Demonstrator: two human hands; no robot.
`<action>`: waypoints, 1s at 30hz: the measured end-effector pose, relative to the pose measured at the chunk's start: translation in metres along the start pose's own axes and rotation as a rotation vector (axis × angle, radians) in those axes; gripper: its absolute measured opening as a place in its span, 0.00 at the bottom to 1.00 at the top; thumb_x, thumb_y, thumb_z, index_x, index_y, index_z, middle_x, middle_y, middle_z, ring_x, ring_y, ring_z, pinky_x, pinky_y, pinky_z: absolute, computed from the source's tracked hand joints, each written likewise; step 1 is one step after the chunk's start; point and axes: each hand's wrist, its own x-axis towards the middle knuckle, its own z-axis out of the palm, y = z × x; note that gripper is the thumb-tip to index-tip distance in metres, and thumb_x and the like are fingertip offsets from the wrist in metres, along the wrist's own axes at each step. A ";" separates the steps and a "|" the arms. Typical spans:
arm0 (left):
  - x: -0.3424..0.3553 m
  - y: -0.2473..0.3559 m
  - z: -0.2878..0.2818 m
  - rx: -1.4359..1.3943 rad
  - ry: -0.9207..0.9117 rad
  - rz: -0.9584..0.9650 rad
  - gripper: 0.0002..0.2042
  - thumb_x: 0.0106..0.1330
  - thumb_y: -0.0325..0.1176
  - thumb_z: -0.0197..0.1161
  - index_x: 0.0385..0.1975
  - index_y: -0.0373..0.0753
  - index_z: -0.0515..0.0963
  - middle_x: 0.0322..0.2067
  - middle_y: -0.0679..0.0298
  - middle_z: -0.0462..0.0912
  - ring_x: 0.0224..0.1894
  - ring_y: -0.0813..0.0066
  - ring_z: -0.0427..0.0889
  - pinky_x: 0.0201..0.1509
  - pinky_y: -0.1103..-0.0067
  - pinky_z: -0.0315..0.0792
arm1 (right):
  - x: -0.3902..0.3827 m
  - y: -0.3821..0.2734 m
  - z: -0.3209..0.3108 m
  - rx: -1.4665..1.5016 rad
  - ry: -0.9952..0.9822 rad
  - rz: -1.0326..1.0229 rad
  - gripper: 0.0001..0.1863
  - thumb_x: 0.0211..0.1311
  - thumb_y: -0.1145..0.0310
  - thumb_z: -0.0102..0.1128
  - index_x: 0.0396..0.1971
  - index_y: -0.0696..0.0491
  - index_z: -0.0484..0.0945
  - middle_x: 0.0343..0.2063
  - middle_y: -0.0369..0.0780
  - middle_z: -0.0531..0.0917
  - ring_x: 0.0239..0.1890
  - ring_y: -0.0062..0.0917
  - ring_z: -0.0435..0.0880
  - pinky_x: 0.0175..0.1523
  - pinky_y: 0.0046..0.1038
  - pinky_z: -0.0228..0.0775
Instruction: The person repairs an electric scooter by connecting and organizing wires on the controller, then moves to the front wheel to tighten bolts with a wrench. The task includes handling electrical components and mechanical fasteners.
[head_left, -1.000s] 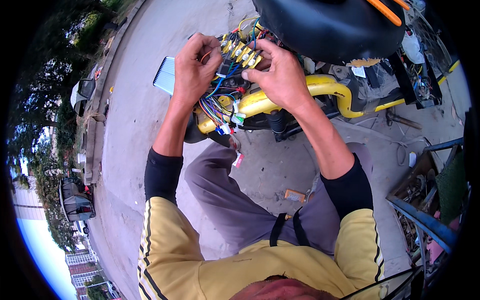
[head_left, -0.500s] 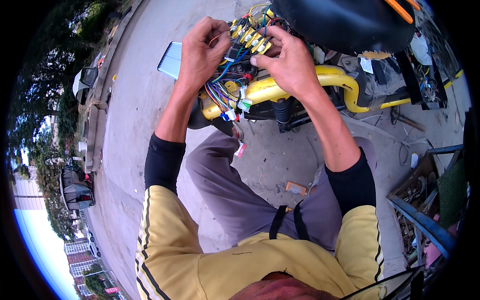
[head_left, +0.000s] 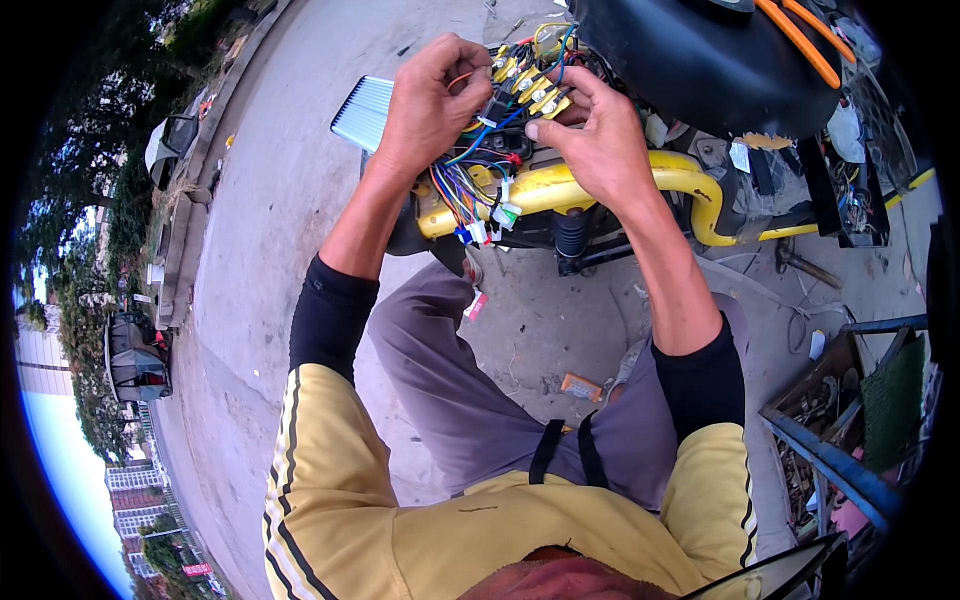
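A yellow terminal block (head_left: 541,98) with screws and several wires sits above the yellow tube frame (head_left: 560,190) of a vehicle. My left hand (head_left: 432,105) is closed beside the block's left end, its thumb and forefinger pinching a thin orange-red wire (head_left: 459,78). On the other side, my right hand (head_left: 607,140) grips the block's right end between thumb and fingers; some fingertips are hidden behind it. Below my hands hangs a bundle of coloured wires (head_left: 462,190) with white, green and blue connectors. A finned silver box (head_left: 363,112) lies left of my left hand.
A black seat (head_left: 700,70) with orange-handled pliers (head_left: 800,42) on it rises at the upper right. A hammer (head_left: 808,265) lies on the ground beyond the frame. At the lower right stands a blue-edged metal bin (head_left: 825,450) of scrap. An orange box (head_left: 580,387) rests between my legs.
The view has shifted slightly, so the vehicle and both hands appear a little farther right. My hands keep the same grip at the terminal block.
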 end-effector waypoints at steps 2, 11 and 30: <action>0.000 0.000 0.000 0.033 0.001 0.001 0.03 0.71 0.22 0.66 0.41 0.33 0.81 0.33 0.73 0.82 0.38 0.88 0.78 0.48 0.84 0.76 | 0.001 0.000 0.000 -0.001 0.003 -0.018 0.28 0.54 0.72 0.75 0.57 0.55 0.82 0.44 0.41 0.93 0.41 0.25 0.93 0.50 0.29 0.79; -0.003 0.002 -0.002 0.050 0.001 0.010 0.03 0.72 0.23 0.66 0.41 0.33 0.81 0.32 0.73 0.82 0.37 0.89 0.78 0.45 0.85 0.75 | -0.002 0.000 0.001 -0.029 0.008 -0.013 0.27 0.54 0.72 0.75 0.56 0.55 0.81 0.43 0.42 0.93 0.42 0.27 0.93 0.50 0.29 0.79; -0.003 0.014 -0.003 -0.041 0.075 0.041 0.03 0.67 0.21 0.65 0.37 0.33 0.80 0.28 0.70 0.76 0.30 0.87 0.73 0.33 0.83 0.68 | -0.002 -0.006 0.002 0.037 0.015 0.038 0.26 0.54 0.76 0.75 0.55 0.60 0.79 0.42 0.42 0.92 0.38 0.23 0.91 0.48 0.27 0.79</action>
